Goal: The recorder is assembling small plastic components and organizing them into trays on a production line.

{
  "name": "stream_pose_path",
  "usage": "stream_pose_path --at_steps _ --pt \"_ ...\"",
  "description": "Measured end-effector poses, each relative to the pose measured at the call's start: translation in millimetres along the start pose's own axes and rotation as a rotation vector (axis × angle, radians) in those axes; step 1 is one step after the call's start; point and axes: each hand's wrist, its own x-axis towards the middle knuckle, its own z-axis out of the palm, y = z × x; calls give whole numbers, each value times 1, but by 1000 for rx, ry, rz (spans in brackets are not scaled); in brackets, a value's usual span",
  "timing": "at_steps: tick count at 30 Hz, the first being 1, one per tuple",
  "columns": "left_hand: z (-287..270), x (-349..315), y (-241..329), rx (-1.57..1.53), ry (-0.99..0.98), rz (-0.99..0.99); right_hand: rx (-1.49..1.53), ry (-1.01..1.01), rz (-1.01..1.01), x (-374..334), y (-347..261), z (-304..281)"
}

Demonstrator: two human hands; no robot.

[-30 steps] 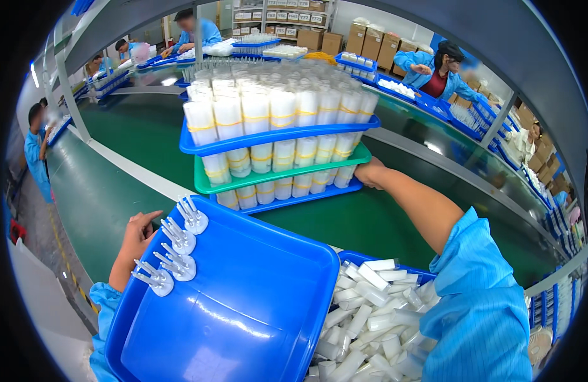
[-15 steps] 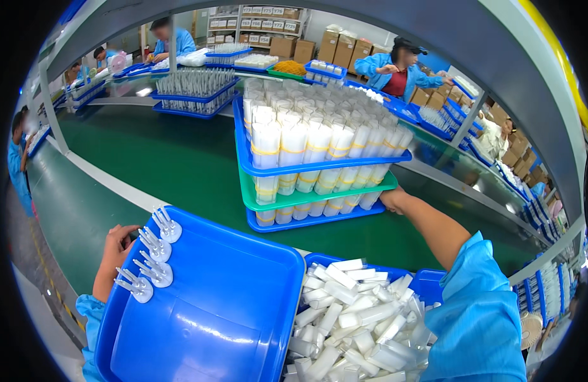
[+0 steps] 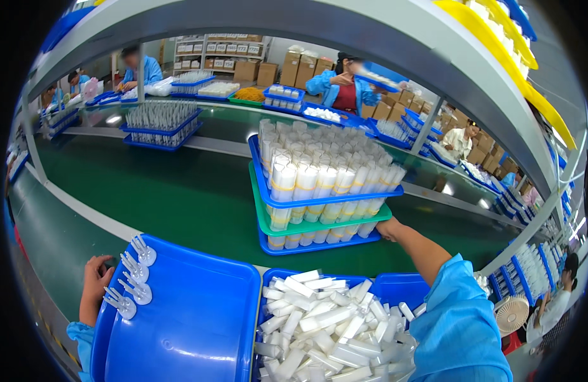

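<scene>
My right hand [image 3: 389,230] grips the right end of a tray stack on the green belt. Its fingers are partly hidden behind the stack. A blue tray [image 3: 345,202] on top, a green tray [image 3: 319,223] in the middle and a blue tray [image 3: 307,249] below hold bundles of clear-white plastic sleeves [image 3: 303,181] banded in yellow. My left hand [image 3: 97,281] is beside the left edge of a nearer blue tray [image 3: 186,312], its fingers loosely bent and apart. Several white pronged pieces on round bases [image 3: 136,293] stand along that tray's left edge.
Right of the near tray, a blue bin holds loose white sleeves [image 3: 326,325]. Across the green belt [image 3: 198,197] stand trays of upright thin pieces [image 3: 160,121]. A grey frame beam [image 3: 294,28] arches overhead. Co-workers sit beyond; one person [image 3: 342,89] holds a blue tray.
The tray stack has shifted right relative to the near blue tray, with my right hand still on it. My view has tilted and turned. The person opposite has lifted a blue tray.
</scene>
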Motion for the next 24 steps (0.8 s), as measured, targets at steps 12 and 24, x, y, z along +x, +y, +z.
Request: stream_pose_path --at_steps 12,24 --pt "-47 -59 -32 -72 -21 -34 147 -15 179 -7 108 -54" --pt "-75 -114 -103 -43 156 -161 53 22 197 -16 133 -70"
